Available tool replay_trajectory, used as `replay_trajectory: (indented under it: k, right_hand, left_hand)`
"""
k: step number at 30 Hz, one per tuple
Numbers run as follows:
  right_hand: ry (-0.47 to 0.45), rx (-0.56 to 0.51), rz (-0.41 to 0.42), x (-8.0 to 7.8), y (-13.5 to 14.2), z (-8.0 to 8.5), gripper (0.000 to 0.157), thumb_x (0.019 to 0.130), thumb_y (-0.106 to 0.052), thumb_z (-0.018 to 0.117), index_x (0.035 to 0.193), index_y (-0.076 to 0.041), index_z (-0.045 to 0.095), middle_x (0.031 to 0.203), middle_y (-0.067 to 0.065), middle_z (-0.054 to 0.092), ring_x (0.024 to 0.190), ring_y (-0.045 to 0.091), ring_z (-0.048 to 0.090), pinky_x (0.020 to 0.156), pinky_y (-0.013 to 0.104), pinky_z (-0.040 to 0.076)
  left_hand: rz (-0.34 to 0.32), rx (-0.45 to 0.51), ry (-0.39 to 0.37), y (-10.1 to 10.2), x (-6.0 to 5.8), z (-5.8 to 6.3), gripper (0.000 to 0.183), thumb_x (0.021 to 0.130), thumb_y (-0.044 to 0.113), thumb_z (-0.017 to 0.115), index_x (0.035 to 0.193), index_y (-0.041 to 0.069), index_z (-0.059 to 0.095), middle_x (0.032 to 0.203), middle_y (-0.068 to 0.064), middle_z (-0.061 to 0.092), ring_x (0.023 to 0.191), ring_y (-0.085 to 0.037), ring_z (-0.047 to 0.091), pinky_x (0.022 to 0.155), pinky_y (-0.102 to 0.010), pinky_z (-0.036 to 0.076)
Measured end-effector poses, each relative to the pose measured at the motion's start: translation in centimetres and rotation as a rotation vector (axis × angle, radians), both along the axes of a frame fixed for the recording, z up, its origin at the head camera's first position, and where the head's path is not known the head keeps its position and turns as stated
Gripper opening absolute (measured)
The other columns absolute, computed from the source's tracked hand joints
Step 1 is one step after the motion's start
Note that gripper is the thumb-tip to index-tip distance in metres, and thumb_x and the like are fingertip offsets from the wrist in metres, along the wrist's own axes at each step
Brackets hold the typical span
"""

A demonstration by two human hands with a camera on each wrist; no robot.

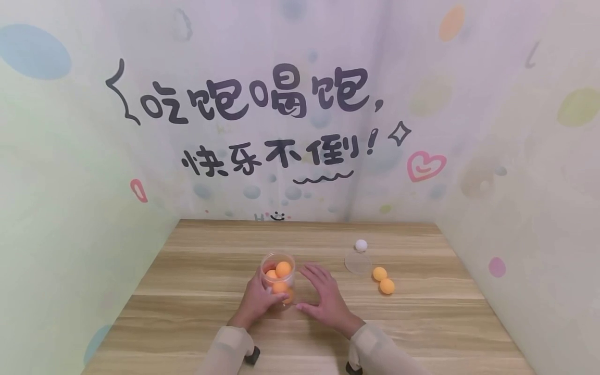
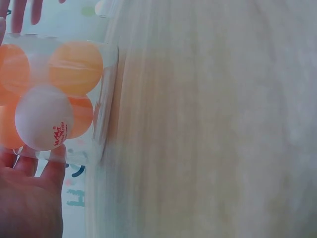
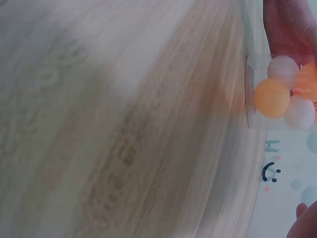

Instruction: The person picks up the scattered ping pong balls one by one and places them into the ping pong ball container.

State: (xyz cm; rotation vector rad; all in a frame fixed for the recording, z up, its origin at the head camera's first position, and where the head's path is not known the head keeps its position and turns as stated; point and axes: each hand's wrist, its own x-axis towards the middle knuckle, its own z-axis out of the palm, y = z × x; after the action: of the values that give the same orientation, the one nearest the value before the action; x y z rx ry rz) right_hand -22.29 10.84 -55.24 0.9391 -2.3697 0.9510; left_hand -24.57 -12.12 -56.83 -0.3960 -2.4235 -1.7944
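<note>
My left hand (image 1: 255, 298) grips a clear plastic jar (image 1: 291, 283) from its left side, the thumb across the near wall. The jar stands upright and uncovered on the table. Inside it lie several orange table tennis balls (image 1: 283, 269). White ones show through the wall too, among them a white ball (image 2: 44, 118) with red print in the left wrist view. Just right of the jar, my right hand (image 1: 328, 301) is spread with thumb and fingers apart and holds nothing. In the right wrist view only a bit of that hand (image 3: 304, 225) shows.
Right of my right hand lies a clear round lid (image 1: 358, 263) on the wooden table (image 1: 211, 250). A white ball (image 1: 361, 245) sits behind it. Two orange balls (image 1: 387, 286) rest to its right. Printed walls (image 1: 300, 198) enclose the table's back and sides.
</note>
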Motion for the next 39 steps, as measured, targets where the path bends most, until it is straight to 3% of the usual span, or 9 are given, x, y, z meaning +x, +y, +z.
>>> replay_trajectory:
  k: [9,20,39]
  right_hand:
    - [-0.043,0.033,-0.025,-0.2,0.5,-0.7,0.081,0.075,-0.037,0.08,0.145,-0.014,0.044,0.146,0.018,0.041,0.134,0.037,0.035,0.098,0.067,0.032]
    - [-0.12,0.087,-0.084,0.0,1.3,-1.1,0.083,0.076,-0.038,0.082,0.143,-0.008,0.044,0.149,0.017,0.038,0.135,0.039,0.033,0.101,0.068,0.029]
    - [-0.155,0.175,-0.183,-0.2,2.4,-1.7,0.086,0.076,-0.051,0.078,0.146,-0.015,0.043,0.151,0.012,0.036,0.136,0.036,0.032,0.104,0.063,0.028]
  left_hand:
    - [0.012,-0.006,-0.022,0.0,0.2,0.3,0.09,0.065,0.018,0.092,0.139,0.015,0.041,0.13,-0.005,0.055,0.114,-0.022,0.055,0.101,-0.045,0.043]
    - [0.014,-0.014,-0.05,0.0,0.0,0.0,0.091,0.065,0.017,0.092,0.139,0.018,0.04,0.131,-0.004,0.053,0.116,-0.021,0.053,0.103,-0.044,0.041]
    - [0.023,-0.025,-0.021,0.0,-0.2,-0.2,0.092,0.063,0.022,0.093,0.139,0.017,0.041,0.132,-0.003,0.053,0.118,-0.02,0.053,0.104,-0.044,0.04]
